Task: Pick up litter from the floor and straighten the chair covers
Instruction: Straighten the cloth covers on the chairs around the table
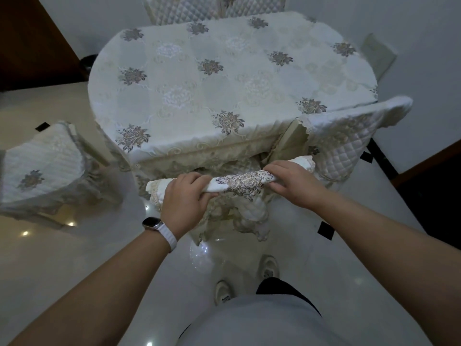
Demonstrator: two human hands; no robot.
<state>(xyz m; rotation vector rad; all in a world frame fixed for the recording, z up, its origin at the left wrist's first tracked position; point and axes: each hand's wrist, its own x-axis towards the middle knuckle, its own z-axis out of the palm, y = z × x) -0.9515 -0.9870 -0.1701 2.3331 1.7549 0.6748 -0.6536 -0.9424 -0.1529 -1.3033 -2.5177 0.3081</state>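
At centre frame, just below the near edge of the tablecloth (224, 78): gripped the chair cover (239, 184) with both hands. Left hand (185, 193) wrapped fully round the rolled cloth near the lace trim (156, 196) at its end; right hand (291, 184) closed over the same roll toward the far end, with the flowered patch bunched between. Lay twisted along the top of the chair back, itself hidden, with the rest hanging in crumpled folds toward the floor (99, 258). Sat just beside the tablecloth's hanging fringe.

Judged the likeliest fault an uneven pull: more force from one hand than the other, and a cover left skewed or creased. Feared also for the lace trim, apt to tear under a hard tug from so tight a hold. Risked catching the fringe and dragging the tablecloth askew, given the close quarters. Risked, too, tipping or scraping the chair on the glossy floor through a pull backward rather than downward. Could not make out any litter at lower left or lower right; took the dark squares for tile insets.
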